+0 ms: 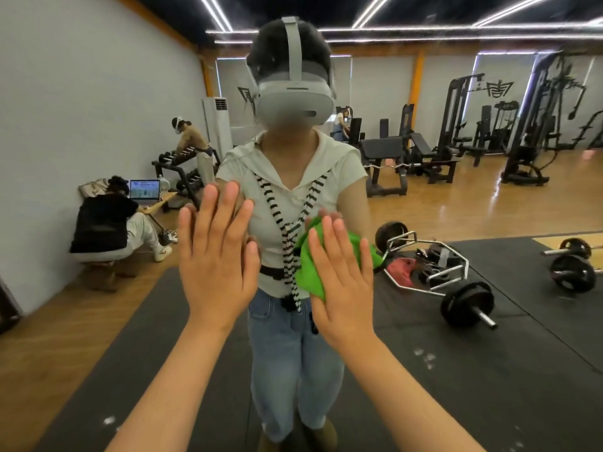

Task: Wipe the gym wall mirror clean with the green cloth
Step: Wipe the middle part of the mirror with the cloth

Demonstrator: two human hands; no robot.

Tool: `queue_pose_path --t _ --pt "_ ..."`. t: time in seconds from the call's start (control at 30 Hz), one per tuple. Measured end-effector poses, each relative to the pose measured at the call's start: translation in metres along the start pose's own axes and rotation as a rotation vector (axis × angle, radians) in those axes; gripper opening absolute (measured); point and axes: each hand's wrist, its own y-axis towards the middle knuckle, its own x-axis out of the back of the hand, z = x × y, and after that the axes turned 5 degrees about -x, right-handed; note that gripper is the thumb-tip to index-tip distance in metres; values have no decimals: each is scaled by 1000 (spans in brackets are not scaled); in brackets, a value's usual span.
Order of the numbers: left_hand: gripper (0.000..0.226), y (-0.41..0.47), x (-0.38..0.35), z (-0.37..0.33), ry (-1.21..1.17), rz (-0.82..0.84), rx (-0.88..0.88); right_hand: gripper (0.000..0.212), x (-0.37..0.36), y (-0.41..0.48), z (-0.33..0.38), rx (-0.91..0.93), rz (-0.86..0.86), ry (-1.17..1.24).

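The right hand point(341, 278) is pressing the crumpled, bright green cloth point(305, 272) with straight fingers against the mirror point(424, 357), right of centre; the left hand point(217, 259) is resting flat just left.

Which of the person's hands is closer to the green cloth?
Right. The right hand presses flat on the green cloth against the mirror; the left hand lies flat on the mirror beside it, not touching the cloth.
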Motion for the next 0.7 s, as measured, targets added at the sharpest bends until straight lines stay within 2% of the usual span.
queue_pose_path --t 0.13,0.37,0.53,0.7 --pt "47 -1 -2 1 0 -7 -7 84 -18 -68 -2 151 163 -142" --pt "48 1 0 1 -11 -7 -19 88 -24 -106 -6 104 267 -171" --pt "49 0 1 2 -17 0 -20 81 -23 -100 -4 98 255 -169" --pt "52 0 0 2 -17 6 -23 84 -16 -58 0 82 104 -53"
